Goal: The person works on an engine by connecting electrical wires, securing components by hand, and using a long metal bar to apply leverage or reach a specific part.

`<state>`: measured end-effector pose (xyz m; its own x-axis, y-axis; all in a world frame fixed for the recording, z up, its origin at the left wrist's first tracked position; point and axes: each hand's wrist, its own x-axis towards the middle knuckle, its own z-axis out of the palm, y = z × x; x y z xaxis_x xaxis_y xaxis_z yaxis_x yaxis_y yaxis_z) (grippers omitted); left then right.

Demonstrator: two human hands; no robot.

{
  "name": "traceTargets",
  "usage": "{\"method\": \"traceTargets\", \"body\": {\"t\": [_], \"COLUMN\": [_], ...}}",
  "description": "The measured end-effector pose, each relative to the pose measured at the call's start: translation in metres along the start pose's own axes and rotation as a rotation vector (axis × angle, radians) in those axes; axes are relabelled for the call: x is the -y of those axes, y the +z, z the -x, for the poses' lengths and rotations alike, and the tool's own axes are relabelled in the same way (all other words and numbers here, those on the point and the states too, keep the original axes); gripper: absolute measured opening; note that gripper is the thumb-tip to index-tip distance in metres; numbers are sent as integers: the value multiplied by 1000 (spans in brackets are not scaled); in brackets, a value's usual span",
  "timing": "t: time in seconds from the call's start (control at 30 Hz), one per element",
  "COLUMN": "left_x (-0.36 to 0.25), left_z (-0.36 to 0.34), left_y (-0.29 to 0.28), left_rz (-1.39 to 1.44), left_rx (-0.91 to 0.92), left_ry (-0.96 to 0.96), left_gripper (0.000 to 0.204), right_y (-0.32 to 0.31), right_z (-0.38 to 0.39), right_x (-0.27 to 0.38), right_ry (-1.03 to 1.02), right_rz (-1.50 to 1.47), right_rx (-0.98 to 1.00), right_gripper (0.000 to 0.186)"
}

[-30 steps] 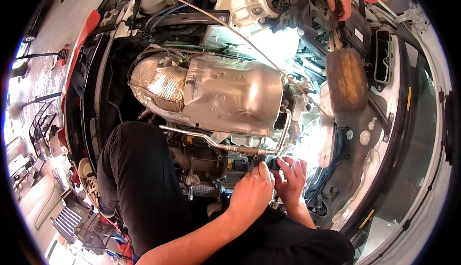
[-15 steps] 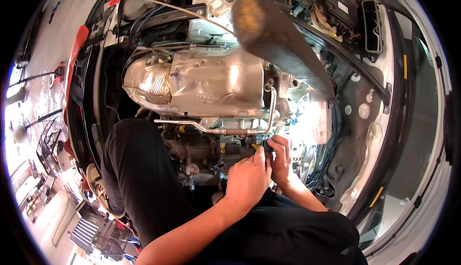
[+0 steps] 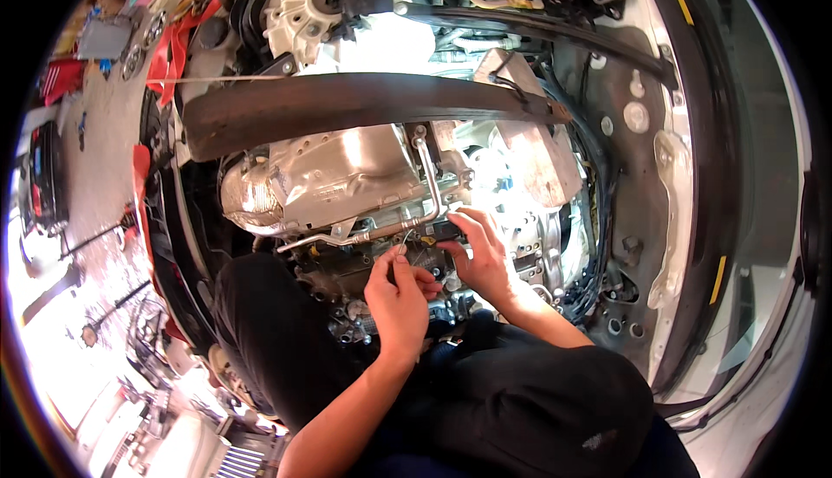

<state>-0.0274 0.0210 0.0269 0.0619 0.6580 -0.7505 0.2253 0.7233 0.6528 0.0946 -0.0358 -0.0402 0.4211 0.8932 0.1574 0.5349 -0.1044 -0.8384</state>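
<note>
My left hand (image 3: pixel 395 305) pinches a small thin pale wire-like piece (image 3: pixel 404 244) just below a bent metal pipe (image 3: pixel 381 231). To its right, my right hand (image 3: pixel 481 261) has its fingers round a black plastic part (image 3: pixel 440 230) with a yellow bit, low on the engine. Above both hands sits a silver heat shield (image 3: pixel 338 170), partly hidden by a long dark, worn bar (image 3: pixel 312 105). The engine's lower parts (image 3: pixel 347 279) are dark and crowded with fittings.
My dark-trousered left leg (image 3: pixel 269 331) and knee rest in the engine bay. A light wooden block (image 3: pixel 542 170) leans at the right, beside cable bundles, the metal panel (image 3: pixel 620 201) and windscreen (image 3: pixel 754 218). Red covers (image 3: pixel 139 192) edge the bay at left; tools lie on the floor beyond.
My left hand has drawn away left from the black part, which my right hand still grips. The view has shifted, the dark bar now lies across it, and another person's hand has left the view.
</note>
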Motion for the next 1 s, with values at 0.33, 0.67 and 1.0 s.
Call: {"method": "traceTargets", "body": {"t": [0.33, 0.67, 1.0], "left_x": [38, -108, -101], "left_z": [12, -50, -174], "left_y": [-2, -82, -83], "left_rz": [-442, -1022, -1386], "left_rx": [100, 750, 260], "left_ry": [296, 74, 987], "left_gripper": [51, 52, 60], "right_y": [-30, -12, -17], "right_z": [38, 9, -1], "right_x": [35, 53, 63], "right_ry": [180, 388, 299], "right_rz": [-407, -148, -48], "right_rx": [368, 238, 222], "right_gripper": [50, 18, 16]}}
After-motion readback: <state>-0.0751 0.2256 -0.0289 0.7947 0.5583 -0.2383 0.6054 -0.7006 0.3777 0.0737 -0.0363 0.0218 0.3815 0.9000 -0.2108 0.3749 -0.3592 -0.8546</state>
